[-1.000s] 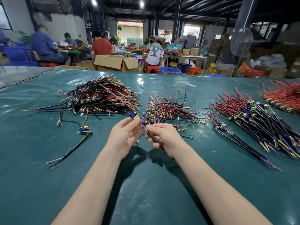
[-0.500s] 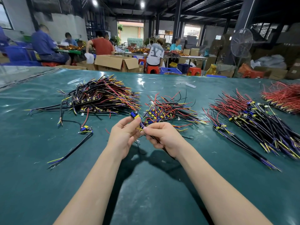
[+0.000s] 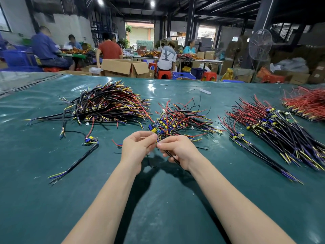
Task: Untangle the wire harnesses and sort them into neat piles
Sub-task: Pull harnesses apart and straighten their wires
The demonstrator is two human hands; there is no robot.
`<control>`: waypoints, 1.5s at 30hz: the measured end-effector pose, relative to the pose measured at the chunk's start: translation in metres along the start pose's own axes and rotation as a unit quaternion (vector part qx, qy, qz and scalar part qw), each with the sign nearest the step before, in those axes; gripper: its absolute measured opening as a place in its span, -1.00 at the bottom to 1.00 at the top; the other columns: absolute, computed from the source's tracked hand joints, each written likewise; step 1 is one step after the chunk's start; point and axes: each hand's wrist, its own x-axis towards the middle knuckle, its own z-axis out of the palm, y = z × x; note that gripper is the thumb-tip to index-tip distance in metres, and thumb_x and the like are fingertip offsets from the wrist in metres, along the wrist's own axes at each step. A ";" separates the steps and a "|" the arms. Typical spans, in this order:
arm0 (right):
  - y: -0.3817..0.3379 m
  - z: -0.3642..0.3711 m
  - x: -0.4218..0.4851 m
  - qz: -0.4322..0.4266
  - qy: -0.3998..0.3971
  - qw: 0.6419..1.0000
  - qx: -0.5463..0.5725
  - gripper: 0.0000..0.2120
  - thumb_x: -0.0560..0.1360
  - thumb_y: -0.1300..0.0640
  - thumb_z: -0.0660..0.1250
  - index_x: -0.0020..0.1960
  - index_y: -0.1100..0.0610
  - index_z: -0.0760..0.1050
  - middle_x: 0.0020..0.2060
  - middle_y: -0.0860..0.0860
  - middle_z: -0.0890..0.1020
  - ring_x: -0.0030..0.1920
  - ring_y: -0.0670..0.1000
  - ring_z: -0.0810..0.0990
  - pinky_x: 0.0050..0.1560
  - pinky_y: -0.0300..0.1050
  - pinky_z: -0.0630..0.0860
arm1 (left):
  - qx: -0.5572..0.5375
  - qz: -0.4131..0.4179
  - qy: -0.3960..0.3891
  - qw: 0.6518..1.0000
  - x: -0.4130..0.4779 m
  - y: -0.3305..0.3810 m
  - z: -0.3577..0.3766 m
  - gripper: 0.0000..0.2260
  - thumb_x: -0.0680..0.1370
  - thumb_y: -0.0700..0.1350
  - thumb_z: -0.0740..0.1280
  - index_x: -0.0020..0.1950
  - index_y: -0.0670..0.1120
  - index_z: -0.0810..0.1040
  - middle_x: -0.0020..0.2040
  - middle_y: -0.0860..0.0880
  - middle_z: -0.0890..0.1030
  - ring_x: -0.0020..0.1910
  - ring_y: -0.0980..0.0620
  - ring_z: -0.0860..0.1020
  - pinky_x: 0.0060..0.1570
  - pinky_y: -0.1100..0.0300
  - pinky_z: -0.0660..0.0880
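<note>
1. Both hands meet above the green table (image 3: pixel 52 208), just near of the middle pile (image 3: pixel 184 118).
2. The left hand (image 3: pixel 135 148) pinches a harness (image 3: pixel 154 130) by its yellow-and-blue end.
3. The right hand (image 3: pixel 181 152) curls its fingers (image 3: pixel 167 144) round the black cable (image 3: pixel 173 159).
4. The left pile (image 3: pixel 109 106) and the right pile (image 3: pixel 281 127) lie well apart.

Worktop (image 3: pixel 52 199) carries four piles in a row: left pile (image 3: pixel 109 106), middle pile (image 3: pixel 182 120), right pile (image 3: pixel 274 127), far-right pile (image 3: pixel 306 103) at the frame edge. Lone harness (image 3: pixel 79 155) lies before the left pile, apart from it. Left hand (image 3: pixel 135 148) and right hand (image 3: pixel 179 150) meet just before the middle pile, held harness (image 3: pixel 153 130) between them. Behind the worktop: box (image 3: pixel 123 67) centre-left, fan (image 3: pixel 260 44) to the right.
</note>
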 end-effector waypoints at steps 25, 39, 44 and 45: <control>-0.009 -0.009 0.001 0.014 -0.111 0.994 -0.009 -0.81 0.51 0.36 0.22 -0.25 0.24 0.50 -0.58 -0.02 0.48 -0.58 -0.14 0.38 -0.62 -0.38 0.19 | 0.021 -0.021 -0.033 0.999 0.003 0.016 -0.012 -0.84 0.46 -0.38 0.33 -0.30 -0.21 0.51 -0.50 -0.03 0.58 -0.51 0.10 0.57 -0.32 0.23 0.61; -0.011 -0.012 0.006 0.030 -0.117 0.990 0.076 -0.80 0.53 0.37 0.18 -0.23 0.24 0.46 -0.55 -0.06 0.54 -0.62 -0.18 0.37 -0.67 -0.42 0.13 | 0.079 0.023 -0.106 0.991 0.002 0.012 -0.006 -0.85 0.50 -0.22 0.35 -0.26 -0.09 0.61 -0.30 -0.06 0.57 -0.20 -0.01 0.45 -0.21 0.26 0.35; -0.011 -0.010 0.003 0.043 -0.130 0.988 0.073 -0.81 0.53 0.36 0.17 -0.22 0.24 0.46 -0.53 -0.03 0.50 -0.62 -0.19 0.34 -0.68 -0.43 0.12 | 0.114 0.031 -0.149 0.982 0.000 0.008 -0.003 -0.80 0.56 -0.17 0.25 -0.19 -0.09 0.63 -0.25 0.05 0.65 -0.22 0.15 0.57 -0.08 0.26 0.47; -0.010 -0.009 0.003 0.044 -0.122 0.989 0.070 -0.81 0.53 0.36 0.17 -0.23 0.23 0.45 -0.50 -0.01 0.48 -0.63 -0.19 0.34 -0.68 -0.43 0.11 | 0.088 0.041 -0.135 0.986 -0.001 0.009 -0.002 -0.78 0.56 -0.22 0.25 -0.25 -0.13 0.61 -0.29 0.05 0.66 -0.26 0.12 0.58 -0.09 0.26 0.52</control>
